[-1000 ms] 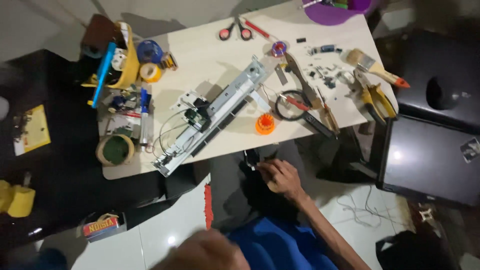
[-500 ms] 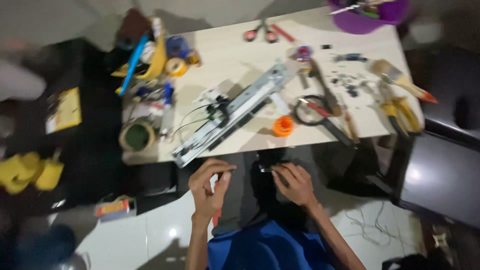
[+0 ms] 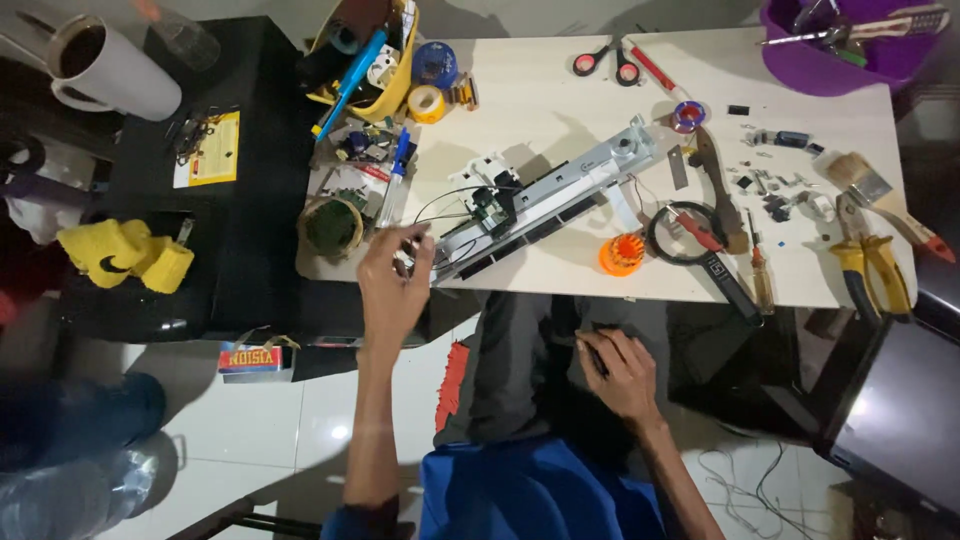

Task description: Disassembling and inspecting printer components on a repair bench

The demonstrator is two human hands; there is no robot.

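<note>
The left hand (image 3: 392, 285) reaches onto the bench (image 3: 540, 100), fingers closed on the near end of a long metal rail (image 3: 545, 200) lying slantwise there — wires trail beside it. The right hand (image 3: 622, 372) rests low on the lap, fingers curled around something small and dark — what it is, I cannot tell.

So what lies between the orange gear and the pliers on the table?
In the head view, between the orange gear and the yellow-handled pliers lie a black ring and screwdrivers.
</note>
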